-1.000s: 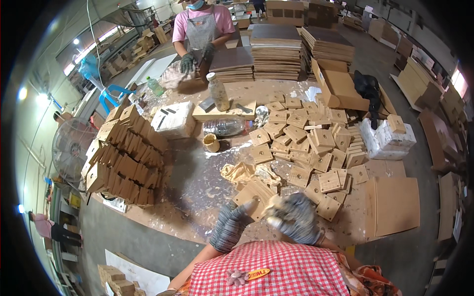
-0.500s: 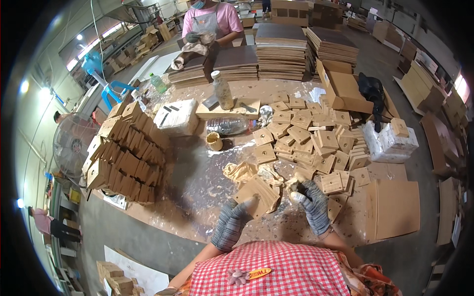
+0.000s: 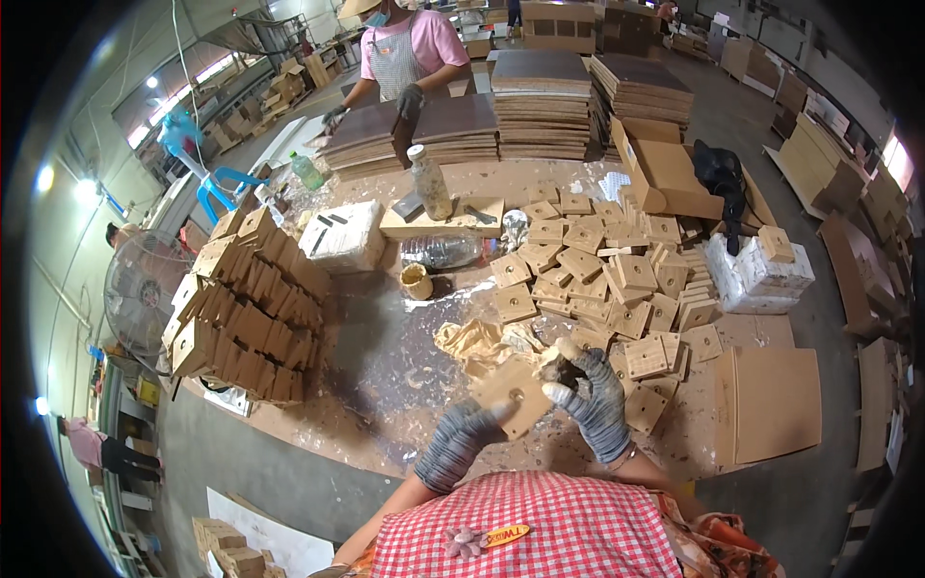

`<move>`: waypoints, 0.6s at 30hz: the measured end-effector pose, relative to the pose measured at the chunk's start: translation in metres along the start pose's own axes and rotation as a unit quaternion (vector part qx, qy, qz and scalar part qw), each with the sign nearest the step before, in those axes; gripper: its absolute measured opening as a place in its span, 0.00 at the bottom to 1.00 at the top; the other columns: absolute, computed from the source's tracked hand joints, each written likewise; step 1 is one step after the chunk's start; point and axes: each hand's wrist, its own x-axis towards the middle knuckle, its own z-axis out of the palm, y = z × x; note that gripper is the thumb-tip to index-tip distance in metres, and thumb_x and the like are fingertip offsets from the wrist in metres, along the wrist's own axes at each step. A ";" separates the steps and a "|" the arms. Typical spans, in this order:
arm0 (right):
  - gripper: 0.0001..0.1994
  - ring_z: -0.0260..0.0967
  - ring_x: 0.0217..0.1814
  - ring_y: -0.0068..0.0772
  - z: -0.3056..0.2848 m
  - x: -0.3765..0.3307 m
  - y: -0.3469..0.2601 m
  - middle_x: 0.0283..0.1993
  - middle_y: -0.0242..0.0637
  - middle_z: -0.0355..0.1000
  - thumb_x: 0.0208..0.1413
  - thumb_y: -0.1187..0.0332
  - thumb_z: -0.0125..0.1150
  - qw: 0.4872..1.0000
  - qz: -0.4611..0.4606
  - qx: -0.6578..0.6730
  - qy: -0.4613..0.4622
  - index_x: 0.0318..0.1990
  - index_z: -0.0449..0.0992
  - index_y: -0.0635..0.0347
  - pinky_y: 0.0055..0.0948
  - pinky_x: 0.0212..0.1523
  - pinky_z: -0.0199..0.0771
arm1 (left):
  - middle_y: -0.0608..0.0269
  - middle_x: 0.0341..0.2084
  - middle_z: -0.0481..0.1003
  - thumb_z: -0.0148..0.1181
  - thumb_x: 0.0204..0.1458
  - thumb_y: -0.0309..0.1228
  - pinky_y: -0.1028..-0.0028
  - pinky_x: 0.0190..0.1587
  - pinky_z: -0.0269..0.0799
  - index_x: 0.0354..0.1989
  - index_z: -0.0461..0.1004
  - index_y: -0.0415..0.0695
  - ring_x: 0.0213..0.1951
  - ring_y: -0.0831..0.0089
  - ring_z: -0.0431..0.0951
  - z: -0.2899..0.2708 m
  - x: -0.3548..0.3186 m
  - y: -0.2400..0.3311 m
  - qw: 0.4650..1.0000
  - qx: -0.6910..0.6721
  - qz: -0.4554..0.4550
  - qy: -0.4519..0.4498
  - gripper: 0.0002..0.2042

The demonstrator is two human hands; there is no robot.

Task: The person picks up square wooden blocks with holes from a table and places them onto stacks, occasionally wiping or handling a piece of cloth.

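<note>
Low over the near part of the table, my left hand, in a grey fingerless glove, grips a square wooden block by its near edge, the thumb on its face. The block has a round hole in the middle and is slightly blurred. Close to its right side is my right hand, gloved alike, with fingers and thumb curled together. A small dark and tan bit shows at those fingertips; its kind is unclear. Beyond the block lies a crumpled cream cloth. Loose wooden blocks are heaped at the right.
Stacked blocks rise at the left. A tan cup, a plastic bottle and a cloudy bottle stand or lie mid-table. An open carton sits far right, flat cardboard near right. Across the table, a co-worker handles dark boards.
My right hand has moved left, up to the block, and the block has turned a little in my left hand. The co-worker's cloth is lowered, with the hands now apart at the boards.
</note>
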 end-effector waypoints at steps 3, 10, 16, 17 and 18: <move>0.22 0.69 0.41 0.31 0.010 -0.005 -0.021 0.40 0.32 0.74 0.46 0.66 0.68 0.963 -0.169 -0.194 -0.083 0.51 0.74 0.53 0.30 0.44 0.72 | 0.61 0.35 0.75 0.68 0.45 0.45 0.74 0.40 0.73 0.44 0.73 0.36 0.35 0.75 0.75 -0.009 0.004 -0.003 0.992 -0.111 0.050 0.019 0.26; 0.15 0.70 0.35 0.37 0.012 -0.022 -0.009 0.38 0.35 0.75 0.45 0.67 0.67 0.884 -0.263 -0.353 -0.156 0.42 0.77 0.57 0.34 0.38 0.71 | 0.68 0.24 0.73 0.68 0.47 0.38 0.75 0.36 0.72 0.34 0.76 0.39 0.28 0.77 0.72 0.002 -0.003 -0.003 0.992 -0.096 -0.029 0.071 0.15; 0.12 0.69 0.34 0.36 0.005 -0.008 -0.010 0.37 0.36 0.74 0.44 0.69 0.68 0.882 -0.315 -0.342 -0.081 0.38 0.78 0.60 0.33 0.38 0.71 | 0.62 0.31 0.75 0.66 0.47 0.40 0.74 0.40 0.72 0.40 0.74 0.36 0.32 0.74 0.75 0.002 -0.007 0.003 0.996 -0.072 0.011 0.047 0.19; 0.12 0.69 0.34 0.36 0.003 -0.006 -0.007 0.36 0.36 0.74 0.44 0.70 0.68 0.911 -0.263 -0.314 -0.048 0.38 0.78 0.61 0.32 0.38 0.71 | 0.61 0.31 0.75 0.67 0.46 0.42 0.76 0.38 0.72 0.38 0.74 0.36 0.32 0.76 0.74 0.006 -0.007 0.004 0.995 -0.085 0.030 0.048 0.20; 0.12 0.69 0.35 0.35 0.000 -0.005 -0.005 0.35 0.37 0.74 0.44 0.70 0.68 0.935 -0.209 -0.285 -0.016 0.38 0.78 0.62 0.31 0.38 0.71 | 0.61 0.31 0.75 0.67 0.46 0.42 0.76 0.38 0.72 0.38 0.74 0.36 0.32 0.76 0.74 0.003 -0.006 0.000 0.995 -0.085 0.028 0.045 0.20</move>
